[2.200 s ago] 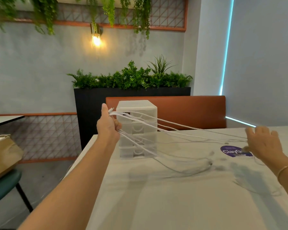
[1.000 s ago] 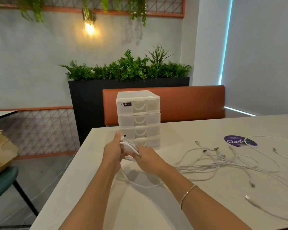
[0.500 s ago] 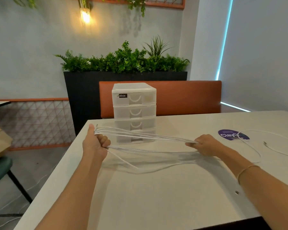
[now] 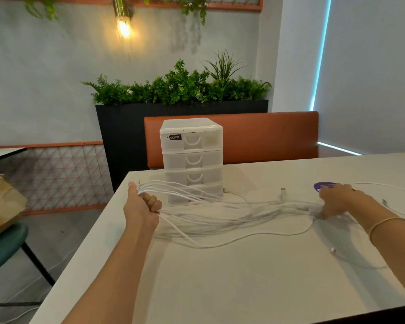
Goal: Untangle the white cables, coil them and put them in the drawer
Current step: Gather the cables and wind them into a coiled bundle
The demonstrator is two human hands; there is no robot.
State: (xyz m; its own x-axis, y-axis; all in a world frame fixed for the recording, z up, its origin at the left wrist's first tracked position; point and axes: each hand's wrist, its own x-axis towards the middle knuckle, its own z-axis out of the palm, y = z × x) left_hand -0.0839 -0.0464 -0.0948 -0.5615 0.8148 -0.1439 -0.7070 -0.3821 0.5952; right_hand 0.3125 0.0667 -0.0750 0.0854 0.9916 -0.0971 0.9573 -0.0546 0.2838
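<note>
White cables [image 4: 220,215] are spread in a loose bundle across the counter [image 4: 243,277], between the two hands. One end of the bundle is gripped by the left hand [image 4: 142,208], held raised near the counter's left edge; its fingers [image 4: 153,203] are curled tight round the strands, and several cable ends and a plug tip are seen sticking up above the fist. From there the strands fan out to the right, sagging onto the counter surface. The far part of the bundle is met by the right hand [image 4: 337,201], which is lowered onto the counter with its fingers bent downward at the cables; whether the strands are pinched or only pressed cannot be told, since that area is blurred. A thin bracelet [image 4: 384,224] is worn on the right wrist. A loose plug [image 4: 283,191] is seen lying on the counter between the hands, and further cable runs off past the right hand toward the right edge.

A translucent white drawer unit [image 4: 192,160] with stacked drawers, all closed, is placed at the back of the counter, just behind the fanned strands. A purple sticker [image 4: 323,185] is partly hidden behind the right hand. An orange bench back [image 4: 267,136] and a black planter [image 4: 122,127] filled with green plants are seen beyond the counter.
</note>
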